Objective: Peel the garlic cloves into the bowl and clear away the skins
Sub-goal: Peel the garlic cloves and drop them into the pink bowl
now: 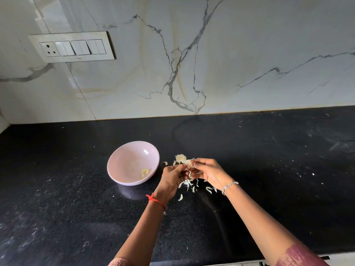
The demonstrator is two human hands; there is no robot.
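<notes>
Two bare hands meet over a black, speckled stone counter [272,166]. The left hand [172,176] and the right hand [210,172] have their fingertips drawn together around one small garlic clove [190,164], both pinching it, with thin papery skin sticking out between the fingers.

Just beyond the fingertips lies a pale, crumpled husk [180,158], dry and flaky. Directly under both hands, and a little toward the person, loose skins [189,184] are scattered on the counter as curled white slivers. One lies apart near the left wrist.

To the left of the left hand, near it but not touching, sits a round, smooth, glossy pale pink bowl [124,160]. A few yellowish peeled cloves [145,172] rest low inside it, on the side closest to the left hand.

A knotted red thread [153,198] circles the left wrist. A silvery chain bracelet [229,186] circles the right.

Well beyond the hands rises a polished white marble wall [249,45] with grey veins. Far up and left of the hands is a rectangular switch plate [72,47].
</notes>
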